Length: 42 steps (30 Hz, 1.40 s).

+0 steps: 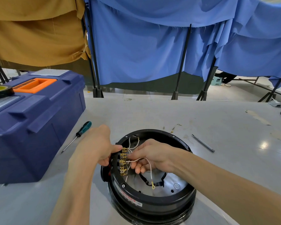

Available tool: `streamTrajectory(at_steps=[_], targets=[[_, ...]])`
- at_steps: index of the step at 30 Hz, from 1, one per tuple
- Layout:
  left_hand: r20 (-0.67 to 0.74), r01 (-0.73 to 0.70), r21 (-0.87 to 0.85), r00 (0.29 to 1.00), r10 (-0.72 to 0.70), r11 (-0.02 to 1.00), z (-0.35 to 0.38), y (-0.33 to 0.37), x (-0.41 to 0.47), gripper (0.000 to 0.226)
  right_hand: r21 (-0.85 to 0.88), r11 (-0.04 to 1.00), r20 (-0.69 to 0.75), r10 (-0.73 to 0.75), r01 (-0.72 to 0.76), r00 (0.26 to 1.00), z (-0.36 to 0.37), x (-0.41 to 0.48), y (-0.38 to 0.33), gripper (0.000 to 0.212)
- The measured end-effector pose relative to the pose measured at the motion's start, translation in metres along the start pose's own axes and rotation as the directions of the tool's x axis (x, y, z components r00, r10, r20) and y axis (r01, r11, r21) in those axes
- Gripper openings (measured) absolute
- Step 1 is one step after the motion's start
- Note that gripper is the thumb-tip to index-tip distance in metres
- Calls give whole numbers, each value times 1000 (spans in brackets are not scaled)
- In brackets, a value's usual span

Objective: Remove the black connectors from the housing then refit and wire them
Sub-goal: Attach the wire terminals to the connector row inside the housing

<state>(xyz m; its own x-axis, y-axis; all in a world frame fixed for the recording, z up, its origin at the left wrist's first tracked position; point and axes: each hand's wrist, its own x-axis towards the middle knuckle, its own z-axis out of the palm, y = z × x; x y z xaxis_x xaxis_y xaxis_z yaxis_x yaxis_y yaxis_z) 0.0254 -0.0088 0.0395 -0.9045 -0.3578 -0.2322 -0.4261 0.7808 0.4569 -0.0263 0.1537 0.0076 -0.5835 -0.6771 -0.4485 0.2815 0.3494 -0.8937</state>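
- Blue cloth (136, 51) and tan cloth (36, 34) hang from black stands behind a grey table (225, 127).
- On that table a round black housing (152, 202) lies open side up, and 2 bare hands meet at its left wall.
- The left hand (94, 146) grips that wall from outside, thumb over the rim and fingers curled down the outer face.
- Just under the left thumb, the black connectors (118, 164) sit in the wall, with a column of brass terminals (123, 161) sticking inward from them.
- The right hand (152, 153) reaches inside the housing, fingers curled, pinching white wires (140, 158) right beside the terminals.
- Below the right hand, 1 white wire loops down and ends in a ring lug (153, 186) above the housing floor.
- Left of the left hand lies a screwdriver (83, 129) with a green and black handle.
- Beyond the screwdriver stands a blue toolbox (39, 119) with an orange handle and a tape roll (0, 91) on top.
- Right of the right hand, well apart, lies a slim grey metal tool (203, 145).
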Motion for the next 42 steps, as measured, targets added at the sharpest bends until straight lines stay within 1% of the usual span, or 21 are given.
streamTrajectory(at_steps=[7, 10, 13, 15, 18, 23, 27, 32, 36, 38, 40, 42], targets=[[3, -50, 123, 999, 50, 991, 2, 0, 3, 39, 11, 999, -70, 39, -38, 997, 2, 3, -2, 5], [7, -68, 196, 998, 68, 978, 1, 1, 2, 42, 16, 999, -108, 52, -51, 993, 6, 5, -2, 10], [5, -79, 234, 997, 80, 969, 0, 1, 0, 38, 18, 995, -184, 102, -100, 978, 10, 7, -4, 15], [8, -82, 237, 997, 82, 968, 0, 1, -1, 36, 13, 990, -248, 141, -142, 958, 14, 9, -7, 19], [18, -74, 188, 997, 72, 979, 0, 1, 1, 33, 28, 986, -299, 166, -165, 940, 19, 11, -10, 21], [21, -84, 181, 996, 82, 980, -1, 1, 2, 32, 115, 981, -331, 189, -159, 924, 25, 15, -9, 18], [-2, -107, 225, 994, 110, 968, 1, 2, 2, 34, 94, 983, -346, 180, -156, 921, 25, 14, -11, 17], [-30, -94, 272, 994, 106, 958, 1, 5, -1, 35, 18, 988, -313, 151, -153, 938, 22, 13, -12, 17], [-92, -74, 315, 990, 108, 946, 4, 12, -7, 37, -90, 986, -218, 118, -140, 969, 13, 8, -13, 12], [-72, -67, 315, 993, 94, 947, 4, 10, -7, 38, -135, 983, -162, 100, -122, 982, 6, 5, -12, 13], [-16, -52, 231, 998, 58, 972, 1, 6, -5, 36, -121, 986, -77, 104, -112, 992, 2, 2, -11, 11], [30, -15, 96, 999, 12, 995, -1, 2, -5, 36, -25, 991, 39, 132, -131, 990, -3, -1, -10, 14]])
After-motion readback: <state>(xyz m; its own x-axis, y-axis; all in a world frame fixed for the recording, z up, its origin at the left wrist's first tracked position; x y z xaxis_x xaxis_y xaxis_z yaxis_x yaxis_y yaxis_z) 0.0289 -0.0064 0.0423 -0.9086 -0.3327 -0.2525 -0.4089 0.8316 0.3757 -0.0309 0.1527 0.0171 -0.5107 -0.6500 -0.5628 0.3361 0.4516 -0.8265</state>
